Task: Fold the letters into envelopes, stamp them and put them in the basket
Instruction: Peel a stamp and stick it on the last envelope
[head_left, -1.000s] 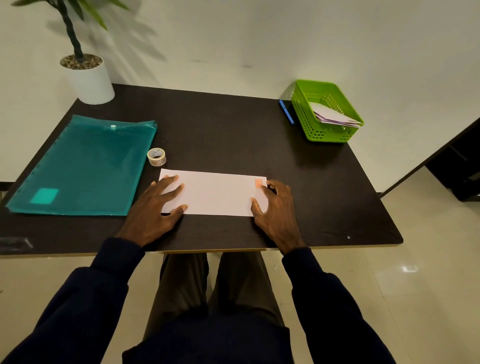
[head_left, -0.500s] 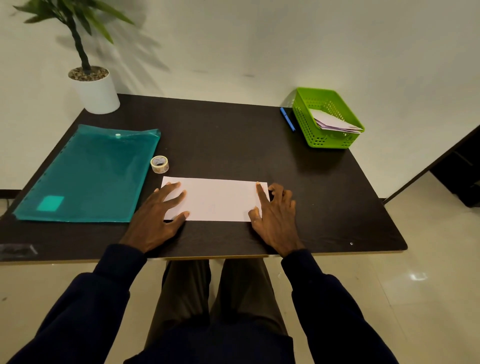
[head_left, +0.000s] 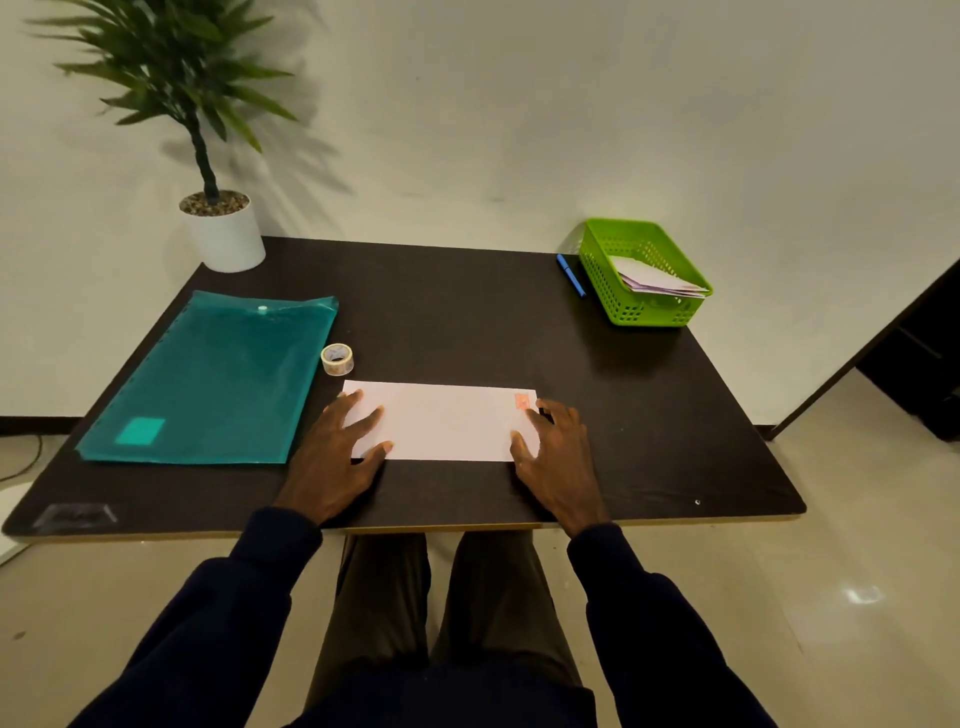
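Note:
A white envelope lies flat on the dark table near its front edge. An orange stamp sits on its top right corner. My left hand rests flat with spread fingers on the envelope's left end. My right hand lies flat at the right end, fingers apart, just below the stamp. A green basket stands at the table's far right corner with several envelopes inside. A small roll of stamps sits just beyond the envelope's left corner.
A teal plastic folder covers the left part of the table. A blue pen lies left of the basket. A potted plant stands at the far left corner. My knees show under the table's front edge.
My right hand's fingers slid off the envelope's top right corner, uncovering the stamp again. My head tilted up, so more wall and plant show. My left hand stayed in place.

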